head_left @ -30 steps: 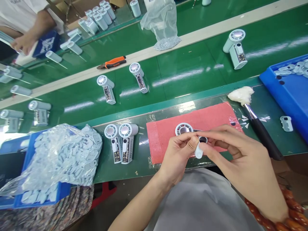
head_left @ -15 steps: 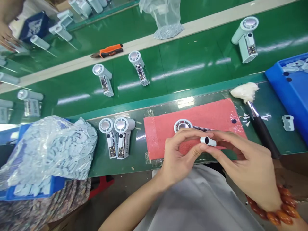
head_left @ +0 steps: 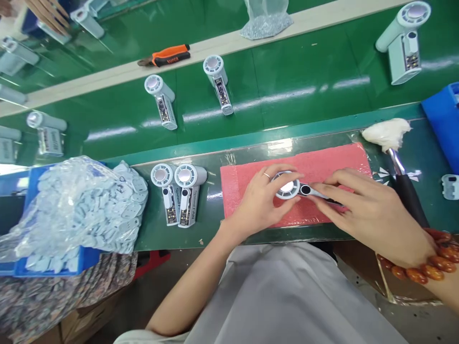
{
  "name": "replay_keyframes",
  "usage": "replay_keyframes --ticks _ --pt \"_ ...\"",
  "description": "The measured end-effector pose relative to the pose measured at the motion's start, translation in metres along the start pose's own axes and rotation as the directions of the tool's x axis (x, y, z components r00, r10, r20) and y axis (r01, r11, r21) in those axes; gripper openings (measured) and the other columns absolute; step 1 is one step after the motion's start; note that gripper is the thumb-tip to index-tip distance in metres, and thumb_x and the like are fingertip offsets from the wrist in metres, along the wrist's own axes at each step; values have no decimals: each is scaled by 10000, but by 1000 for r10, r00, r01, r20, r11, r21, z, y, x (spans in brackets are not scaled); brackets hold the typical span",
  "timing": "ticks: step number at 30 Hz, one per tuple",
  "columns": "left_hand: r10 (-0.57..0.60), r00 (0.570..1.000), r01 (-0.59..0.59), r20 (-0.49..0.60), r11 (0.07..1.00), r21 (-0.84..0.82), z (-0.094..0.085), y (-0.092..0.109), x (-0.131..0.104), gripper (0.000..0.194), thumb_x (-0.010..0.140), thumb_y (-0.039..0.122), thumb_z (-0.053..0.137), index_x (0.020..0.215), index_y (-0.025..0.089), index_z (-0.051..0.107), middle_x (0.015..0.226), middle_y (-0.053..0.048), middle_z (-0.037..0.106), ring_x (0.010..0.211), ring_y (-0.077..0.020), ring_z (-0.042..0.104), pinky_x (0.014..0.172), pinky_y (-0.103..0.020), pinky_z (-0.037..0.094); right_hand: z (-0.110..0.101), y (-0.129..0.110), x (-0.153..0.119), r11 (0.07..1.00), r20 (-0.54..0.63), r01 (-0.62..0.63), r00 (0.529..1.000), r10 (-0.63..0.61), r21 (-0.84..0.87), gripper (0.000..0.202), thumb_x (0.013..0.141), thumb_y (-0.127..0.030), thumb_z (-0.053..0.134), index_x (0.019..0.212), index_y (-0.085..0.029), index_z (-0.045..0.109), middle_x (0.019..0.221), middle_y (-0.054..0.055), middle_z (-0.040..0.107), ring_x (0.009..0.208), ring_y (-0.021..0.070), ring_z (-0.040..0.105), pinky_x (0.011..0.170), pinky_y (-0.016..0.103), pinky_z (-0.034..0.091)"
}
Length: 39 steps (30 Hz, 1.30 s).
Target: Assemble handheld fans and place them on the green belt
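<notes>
A light blue handheld fan (head_left: 287,186) lies on the red mat (head_left: 233,187), its handle pointing right. My left hand (head_left: 260,198) is wrapped round its round head, thumb below and fingers above. The fingertips of my right hand (head_left: 362,210) pinch a small light blue cover piece with a black oval end (head_left: 305,189), which sits against the handle beside the head. My right fingers hide most of the handle. Left of the mat, two similar fans (head_left: 185,191) stand side by side, with small cover pieces on their handles.
A bag of light blue parts (head_left: 89,205) rests on a blue bin at the left. Further fans (head_left: 161,102) and orange pliers (head_left: 171,55) are beyond. A black-handled hammer (head_left: 407,191) with a wrapped head is at the right, near a blue bin (head_left: 444,124). Another person's hand (head_left: 50,13) is at upper left.
The cover piece has gone from between both hands down to the fan's handle. My left hand has let go of it and taken hold of the fan's head. The camera view has shifted.
</notes>
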<state>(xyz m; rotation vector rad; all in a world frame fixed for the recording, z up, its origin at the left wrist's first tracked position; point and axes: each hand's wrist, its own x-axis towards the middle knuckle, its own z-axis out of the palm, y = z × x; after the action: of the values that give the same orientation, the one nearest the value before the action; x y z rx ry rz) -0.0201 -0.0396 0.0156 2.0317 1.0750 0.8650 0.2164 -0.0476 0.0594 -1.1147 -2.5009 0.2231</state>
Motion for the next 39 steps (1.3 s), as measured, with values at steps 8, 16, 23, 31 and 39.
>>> replay_keyframes --ticks 8,16,23,31,39 --pt "8 998 -5 -70 999 47 9 -4 -4 265 1027 280 696 1289 255 725 1379 -62 720 1220 -201 712 1016 -360 611 -4 5 15 983 31 13 999 -19 186 146 1042 -157 617 946 -180 725 878 21 632 758 142 631 701 328 524" --pt "23 997 -19 -73 998 62 9 -6 -4 253 1029 285 695 1278 262 733 1362 -60 730 1203 -202 718 1023 -363 604 6 2 12 980 -60 -11 998 23 197 133 1001 -133 665 884 -182 705 857 20 659 731 133 610 666 308 509" --pt "-18 1000 17 0 991 131 1 4 -5 263 1022 264 676 1282 257 708 1360 -79 701 1221 -229 682 946 -359 612 9 8 8 777 189 -421 907 378 468 289 979 -475 750 846 -223 708 823 6 659 653 138 596 574 305 475" --pt "143 940 -281 309 838 468 -6 38 -13 209 1059 323 560 1152 181 684 1313 -123 696 1206 -304 597 1047 -478 507 27 26 -33 990 126 137 983 -133 -22 500 1052 -617 556 1158 -147 685 992 105 684 894 257 601 766 393 458" --pt "52 779 -514 625 624 589 1 36 0 492 1120 394 400 1365 10 586 1212 -187 679 1001 -313 629 793 -423 510 43 33 -30 943 39 332 942 -333 18 354 1095 -451 498 938 -165 636 832 51 609 762 202 532 692 334 414"
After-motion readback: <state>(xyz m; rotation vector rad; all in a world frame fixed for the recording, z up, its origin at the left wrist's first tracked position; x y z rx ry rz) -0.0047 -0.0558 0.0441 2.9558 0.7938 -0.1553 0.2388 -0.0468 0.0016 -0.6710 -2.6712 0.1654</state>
